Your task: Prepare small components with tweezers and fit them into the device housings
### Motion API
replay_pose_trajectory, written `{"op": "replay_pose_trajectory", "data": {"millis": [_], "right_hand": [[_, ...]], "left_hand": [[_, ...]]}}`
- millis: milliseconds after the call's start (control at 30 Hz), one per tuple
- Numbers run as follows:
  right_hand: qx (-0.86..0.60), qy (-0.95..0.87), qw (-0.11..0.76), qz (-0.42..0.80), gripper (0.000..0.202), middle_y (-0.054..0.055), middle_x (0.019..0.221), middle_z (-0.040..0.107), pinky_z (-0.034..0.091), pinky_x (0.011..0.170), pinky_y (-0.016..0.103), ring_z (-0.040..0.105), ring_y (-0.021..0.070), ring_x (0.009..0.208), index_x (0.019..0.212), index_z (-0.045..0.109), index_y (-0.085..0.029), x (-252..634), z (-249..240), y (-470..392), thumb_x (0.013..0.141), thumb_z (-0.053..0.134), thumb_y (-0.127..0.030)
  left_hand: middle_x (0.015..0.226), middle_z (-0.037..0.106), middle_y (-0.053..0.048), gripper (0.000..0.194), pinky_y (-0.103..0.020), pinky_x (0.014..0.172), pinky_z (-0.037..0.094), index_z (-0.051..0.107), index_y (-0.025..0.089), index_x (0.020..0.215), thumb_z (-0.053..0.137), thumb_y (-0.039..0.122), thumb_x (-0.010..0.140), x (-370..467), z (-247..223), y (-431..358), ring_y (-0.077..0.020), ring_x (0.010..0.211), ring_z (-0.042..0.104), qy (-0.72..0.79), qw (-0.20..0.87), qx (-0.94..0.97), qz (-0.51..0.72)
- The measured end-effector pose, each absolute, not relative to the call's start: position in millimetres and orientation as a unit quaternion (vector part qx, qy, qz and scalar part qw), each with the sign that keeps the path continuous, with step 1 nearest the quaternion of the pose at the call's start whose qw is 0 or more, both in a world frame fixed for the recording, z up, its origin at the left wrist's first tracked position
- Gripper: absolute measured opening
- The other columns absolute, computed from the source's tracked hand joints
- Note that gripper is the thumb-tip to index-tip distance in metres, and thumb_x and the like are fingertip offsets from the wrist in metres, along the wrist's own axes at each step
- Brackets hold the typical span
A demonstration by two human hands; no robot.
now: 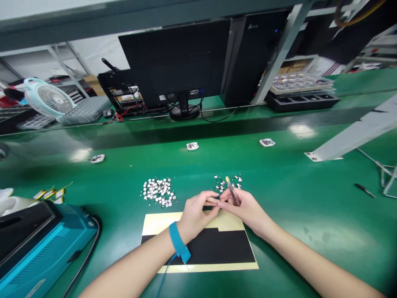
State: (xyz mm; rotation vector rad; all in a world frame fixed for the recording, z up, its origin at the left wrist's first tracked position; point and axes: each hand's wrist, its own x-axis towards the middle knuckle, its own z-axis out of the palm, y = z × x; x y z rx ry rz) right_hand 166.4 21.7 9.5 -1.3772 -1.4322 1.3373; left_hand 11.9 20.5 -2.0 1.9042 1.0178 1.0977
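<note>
Above the far edge of the sheet (223, 248), the right hand (246, 209) grips tweezers (232, 191); the left hand (196, 213) narrows its fingers, contents indiscernible. White parts (159, 190) lie beyond the sheet. Light, steady pressure should serve best.

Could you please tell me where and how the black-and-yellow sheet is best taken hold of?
I'd pinch the sheet by the pale border at its near right corner, coming from the near side. It lies flat, so an edge seems easiest to lift; that corner is uncovered, while the left hand and right hand overlap its far part.
</note>
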Motion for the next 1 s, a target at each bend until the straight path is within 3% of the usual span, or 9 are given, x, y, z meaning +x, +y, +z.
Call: {"op": "replay_pose_trajectory", "data": {"millis": [100,167,267,433,567,700,833,1000], "right_hand": [[-0.549,-0.576,0.343,0.5,0.02,-0.005,0.05,0.041,0.024,0.046,0.022,0.03,0.0076,0.047,0.065,0.057,-0.014,168.0,10.4,22.8,0.062,0.062,-0.033],[-0.542,-0.566,0.339,0.52,0.018,-0.003,0.053,0.047,0.029,0.051,0.023,0.038,0.009,0.051,0.063,0.058,-0.014,170.2,11.3,23.6,0.064,0.061,-0.031],[-0.525,-0.541,0.345,0.559,0.016,0.0,0.064,0.056,0.035,0.06,0.024,0.047,0.0114,0.061,0.066,0.058,-0.013,173.4,12.2,24.2,0.066,0.059,-0.03],[-0.527,-0.533,0.333,0.572,0.021,-0.003,0.056,0.049,0.033,0.053,0.022,0.044,0.009,0.054,0.068,0.056,-0.013,172.5,11.1,23.6,0.064,0.064,-0.033],[-0.516,-0.518,0.345,0.588,0.028,0.0,0.067,0.056,0.038,0.06,0.023,0.051,0.0112,0.063,0.079,0.053,-0.014,173.5,10.2,24.9,0.063,0.066,-0.033],[-0.568,-0.617,0.318,0.442,0.023,0.001,0.067,0.056,0.033,0.048,0.023,0.042,0.0094,0.048,0.074,0.055,-0.015,190.1,9.7,30.9,0.064,0.062,-0.034],[-0.607,-0.694,0.309,0.232,0.019,0.0,0.056,0.053,0.03,0.045,0.024,0.041,0.0111,0.044,0.069,0.056,-0.017,202.4,10.9,32.2,0.071,0.057,-0.035],[-0.497,-0.801,0.214,0.256,0.012,0.002,0.069,0.065,0.038,0.053,0.022,0.058,0.0147,0.056,0.078,0.063,-0.019,183.2,14.1,10.0,0.077,0.055,-0.028]], "left_hand": [[0.077,0.066,-0.002,0.026,-0.018,0.057,0.056,0.047,0.016,0.094,0.057,0.013,0.07,12.0,-2.1,20.7,-0.013,0.07,0.066,0.401,0.391,0.717,0.415],[0.076,0.066,-0.002,0.028,-0.018,0.058,0.056,0.047,0.016,0.094,0.059,0.015,0.069,11.7,-2.1,21.1,-0.0134,0.069,0.066,0.403,0.405,0.704,0.422],[0.074,0.065,-0.003,0.029,-0.023,0.064,0.056,0.048,0.015,0.094,0.06,0.016,0.068,11.1,-2.4,22.5,-0.0137,0.069,0.066,0.404,0.408,0.694,0.433],[0.075,0.065,-0.003,0.027,-0.022,0.065,0.056,0.047,0.015,0.095,0.058,0.015,0.07,12.2,-5.3,21.7,-0.0135,0.071,0.065,0.393,0.407,0.702,0.433],[0.08,0.065,-0.005,0.031,-0.022,0.068,0.055,0.046,0.014,0.1,0.057,0.013,0.071,14.0,-3.3,20.7,-0.012,0.073,0.065,0.371,0.382,0.73,0.427],[0.093,0.063,-0.006,0.027,-0.028,0.079,0.05,0.052,0.016,0.099,0.055,0.013,0.072,-6.0,18.0,39.3,-0.0152,0.086,0.061,0.392,0.265,0.821,0.321],[0.097,0.062,-0.006,0.019,-0.033,0.085,0.044,0.058,0.016,0.093,0.047,0.014,0.078,-53.2,41.8,71.8,-0.0199,0.093,0.056,0.568,0.074,0.812,0.116],[0.08,0.064,-0.013,0.014,-0.03,0.071,0.045,0.062,0.01,0.073,0.048,0.012,0.073,-85.6,48.7,87.9,-0.0237,0.08,0.06,0.623,0.024,0.781,0.02]]}}
